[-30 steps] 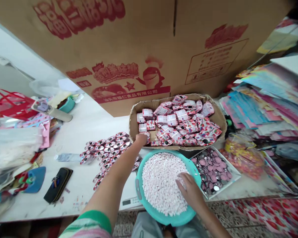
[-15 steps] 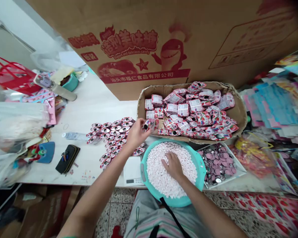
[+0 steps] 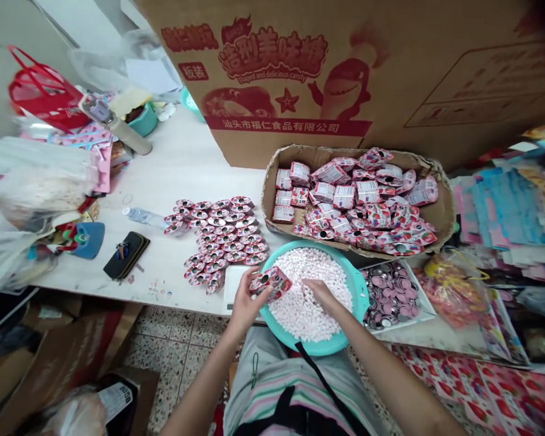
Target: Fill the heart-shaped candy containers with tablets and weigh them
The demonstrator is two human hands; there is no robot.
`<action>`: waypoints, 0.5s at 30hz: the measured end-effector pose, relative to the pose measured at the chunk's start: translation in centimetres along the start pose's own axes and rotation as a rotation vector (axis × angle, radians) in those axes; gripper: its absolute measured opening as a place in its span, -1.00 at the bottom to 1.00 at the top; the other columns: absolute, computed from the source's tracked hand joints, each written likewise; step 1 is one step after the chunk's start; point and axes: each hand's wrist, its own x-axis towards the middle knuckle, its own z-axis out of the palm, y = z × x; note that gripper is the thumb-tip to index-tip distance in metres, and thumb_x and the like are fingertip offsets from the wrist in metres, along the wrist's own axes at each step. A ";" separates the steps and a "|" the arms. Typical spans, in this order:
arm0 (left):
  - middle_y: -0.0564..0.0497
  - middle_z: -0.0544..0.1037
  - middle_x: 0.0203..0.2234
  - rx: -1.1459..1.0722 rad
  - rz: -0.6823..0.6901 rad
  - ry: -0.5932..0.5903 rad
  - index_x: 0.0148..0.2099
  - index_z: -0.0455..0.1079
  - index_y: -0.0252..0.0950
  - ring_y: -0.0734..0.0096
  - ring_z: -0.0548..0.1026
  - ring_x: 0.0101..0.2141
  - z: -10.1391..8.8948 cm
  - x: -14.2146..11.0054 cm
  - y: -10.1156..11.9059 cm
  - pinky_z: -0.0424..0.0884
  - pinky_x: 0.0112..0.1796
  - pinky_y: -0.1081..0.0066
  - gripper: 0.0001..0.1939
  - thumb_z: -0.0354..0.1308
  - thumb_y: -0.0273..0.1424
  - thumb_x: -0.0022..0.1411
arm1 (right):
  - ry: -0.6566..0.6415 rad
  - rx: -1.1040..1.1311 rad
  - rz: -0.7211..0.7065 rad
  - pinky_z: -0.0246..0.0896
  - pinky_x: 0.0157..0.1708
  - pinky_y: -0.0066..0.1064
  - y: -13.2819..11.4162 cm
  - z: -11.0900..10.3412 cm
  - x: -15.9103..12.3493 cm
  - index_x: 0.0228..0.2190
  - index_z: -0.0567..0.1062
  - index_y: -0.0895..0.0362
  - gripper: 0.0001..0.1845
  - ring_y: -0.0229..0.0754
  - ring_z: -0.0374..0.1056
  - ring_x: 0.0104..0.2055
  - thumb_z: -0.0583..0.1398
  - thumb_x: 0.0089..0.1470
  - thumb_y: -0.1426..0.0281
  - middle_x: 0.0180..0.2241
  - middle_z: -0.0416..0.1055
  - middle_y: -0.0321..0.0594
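Observation:
In my left hand (image 3: 246, 301) is a small red-and-pink strawberry-print paper box (image 3: 272, 283), tilted, with a dark round hole in it. This box hangs over the left rim of a turquoise basin (image 3: 362, 290) full of small white candies (image 3: 306, 318). My right hand (image 3: 321, 295) is in the basin, its fingers drawn together among the candies and partly hidden. Left of the basin, several similar boxes (image 3: 222, 237) stand packed in rows with their holes up. Behind it, a cut-down carton (image 3: 272, 166) holds more boxes lying in a heap.
A white scale (image 3: 233, 278) is partly covered by my left hand. Right of the basin, a tray (image 3: 429, 315) holds round pink-and-silver pieces. A large cardboard box (image 3: 263, 142) walls off the back. A black wallet (image 3: 126, 255) and a clear bottle (image 3: 143, 217) lie left.
My left hand has come from the carton's left edge down to the basin with the box. My right hand's fingers, spread on the candies before, have drawn together. The view has shifted.

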 end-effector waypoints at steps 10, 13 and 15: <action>-0.07 0.49 -0.19 0.037 0.041 -0.062 -0.12 0.43 -0.27 0.13 0.42 -0.11 1.9 -4.4 -3.5 0.28 0.00 0.22 -0.56 0.35 -0.41 -0.14 | -0.271 0.791 0.163 -0.27 -0.79 -0.59 -3.3 -2.8 -4.2 -0.53 0.21 0.08 -0.79 -0.42 -0.08 -0.73 0.07 -0.02 0.22 -0.66 0.13 -0.41; -0.08 0.48 -0.14 0.137 0.125 -0.109 -0.08 0.42 -0.23 0.12 0.41 -0.08 3.0 -5.1 -4.5 0.24 0.03 0.19 -0.58 0.30 -0.42 -0.06 | -0.213 0.894 0.066 -0.21 -0.79 -0.61 -5.0 -3.0 -6.4 -0.51 0.24 0.09 -0.84 -0.43 -0.04 -0.72 0.08 -0.04 0.27 -0.65 0.16 -0.40; -0.08 0.48 -0.11 0.214 0.180 -0.138 -0.05 0.41 -0.21 0.12 0.40 -0.06 3.9 -5.3 -5.2 0.24 0.03 0.17 -0.58 0.26 -0.46 -0.03 | -0.171 0.936 -0.011 -0.18 -0.79 -0.62 -6.1 -2.9 -7.7 -0.51 0.25 0.09 -0.87 -0.43 -0.02 -0.71 0.10 -0.07 0.30 -0.64 0.17 -0.40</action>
